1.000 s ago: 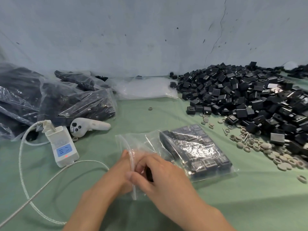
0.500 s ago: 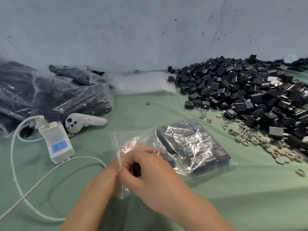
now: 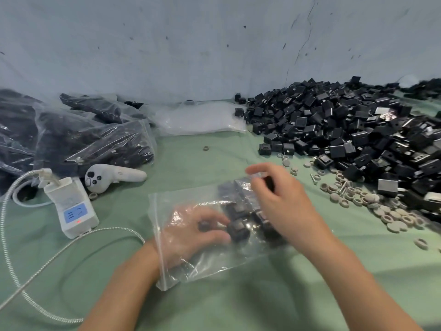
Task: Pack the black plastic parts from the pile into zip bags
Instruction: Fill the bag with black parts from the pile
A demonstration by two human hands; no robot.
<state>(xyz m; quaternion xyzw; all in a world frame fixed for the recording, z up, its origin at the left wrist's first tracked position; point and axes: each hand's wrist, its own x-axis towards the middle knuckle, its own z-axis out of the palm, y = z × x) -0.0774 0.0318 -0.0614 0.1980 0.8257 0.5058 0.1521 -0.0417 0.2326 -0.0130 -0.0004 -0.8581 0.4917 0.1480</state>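
Observation:
A clear zip bag [image 3: 191, 266] lies on the green cloth in front of me, with several black plastic parts [image 3: 238, 231] inside. My left hand [image 3: 188, 235] is inside the bag through its open left end. Its thumb and fingers close on a small dark part next to the packed ones. My right hand [image 3: 284, 206] hovers over the bag's far right side, blurred, fingers curled round a black part [image 3: 270, 183]. The big pile of black parts [image 3: 346, 130] fills the right of the table.
Filled bags [image 3: 90, 144] are heaped at the left and empty clear bags [image 3: 202, 118] lie by the wall. A white controller [image 3: 112, 176], a white power block [image 3: 74, 209] with a braided cable [image 3: 47, 261], and beige rings [image 3: 372, 201] lie nearby.
Both hands were together at the bag's mouth. Now my left hand has slid inside the bag and my right hand has moved right and away over the bag.

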